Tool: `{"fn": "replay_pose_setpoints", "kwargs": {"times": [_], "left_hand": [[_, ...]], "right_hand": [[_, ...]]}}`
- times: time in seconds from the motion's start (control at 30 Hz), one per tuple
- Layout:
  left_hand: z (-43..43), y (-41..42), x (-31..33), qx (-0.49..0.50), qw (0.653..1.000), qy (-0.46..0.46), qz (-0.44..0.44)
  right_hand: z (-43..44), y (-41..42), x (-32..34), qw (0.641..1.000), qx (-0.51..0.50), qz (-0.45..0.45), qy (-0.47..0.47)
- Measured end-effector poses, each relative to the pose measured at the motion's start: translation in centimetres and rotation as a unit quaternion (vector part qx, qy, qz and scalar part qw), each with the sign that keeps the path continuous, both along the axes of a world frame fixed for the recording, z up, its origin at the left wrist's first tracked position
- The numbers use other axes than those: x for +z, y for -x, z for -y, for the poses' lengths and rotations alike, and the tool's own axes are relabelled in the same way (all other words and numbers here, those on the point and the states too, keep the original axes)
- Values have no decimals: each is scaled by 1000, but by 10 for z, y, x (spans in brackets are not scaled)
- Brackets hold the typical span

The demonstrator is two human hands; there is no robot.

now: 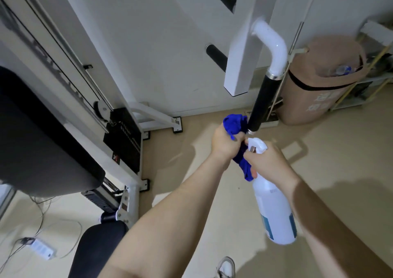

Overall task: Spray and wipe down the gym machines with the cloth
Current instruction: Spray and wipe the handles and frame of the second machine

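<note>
Head view: left hand [226, 143] grips crumpled blue cloth [234, 123] at the black cylindrical machine handle [263, 103]; right hand [268, 163] holds white plastic spray bottle [274, 211]. Wiping seems underway, with more probably left.

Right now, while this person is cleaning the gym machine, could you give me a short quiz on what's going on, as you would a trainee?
1. True or false: the left hand grips the blue cloth.
2. What does the right hand hold? A) spray bottle B) dumbbell C) phone
3. Fill in: the cloth is held at the lower end of the machine's ____ handle grip.
Key: 1 true; 2 A; 3 black.
</note>
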State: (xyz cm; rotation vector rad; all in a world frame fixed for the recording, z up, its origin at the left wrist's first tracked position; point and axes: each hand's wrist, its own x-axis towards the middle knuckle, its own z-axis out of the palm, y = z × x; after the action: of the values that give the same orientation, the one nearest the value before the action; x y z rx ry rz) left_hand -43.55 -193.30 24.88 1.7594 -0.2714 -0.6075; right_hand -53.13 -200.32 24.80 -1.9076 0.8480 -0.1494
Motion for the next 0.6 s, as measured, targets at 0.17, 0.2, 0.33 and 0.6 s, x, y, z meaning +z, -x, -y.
{"fn": "replay_pose_setpoints", "kwargs": {"times": [0.17,0.2,0.33,0.6], "left_hand": [[-84,-7,7,-6,986,107,-127],[-106,-10,9,-5,978,138,-154],[-192,-16,19,-25,957,191,-216],[-367,-23,55,-122,990,-73,4]], "right_hand": [[-68,-18,12,997,61,29,28],[-87,-22,15,997,66,35,32],[-152,-30,24,995,70,62,32],[-294,-45,49,985,29,159,-51]]}}
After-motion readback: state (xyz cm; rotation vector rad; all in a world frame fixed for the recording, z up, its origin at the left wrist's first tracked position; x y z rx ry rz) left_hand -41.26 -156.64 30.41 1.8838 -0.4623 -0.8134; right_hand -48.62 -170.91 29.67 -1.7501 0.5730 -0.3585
